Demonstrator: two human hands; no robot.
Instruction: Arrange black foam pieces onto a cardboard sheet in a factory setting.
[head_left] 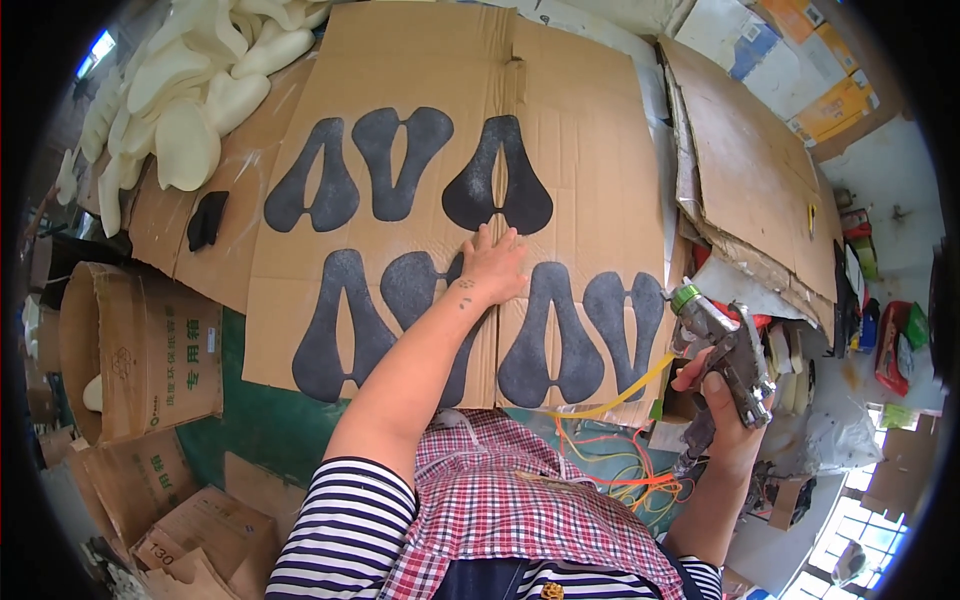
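Note:
My left hand [495, 266] reaches over the cardboard sheet [575, 90], palm down and fingers spread. Its fingertips are at the lower edge of a black two-lobed pad [497, 190], seemingly touching it. Other pads of the same shape lie in two rows, such as one at the upper left [315, 180], one beside it [400, 160], and one at the lower right [550, 335]. My left forearm partly covers a pad in the lower row. At the right, my right hand [735, 405] is wrapped round a metal spray gun [715, 325] with a green-ringed nozzle and a yellow hose.
A heap of cream foam pieces [190, 90] sits at the far left, near a small black piece [207, 220]. Stacked cardboard [745, 140] lies to the right. Open cartons [150, 350] stand at the left. Orange and yellow hoses [630, 480] tangle by my apron.

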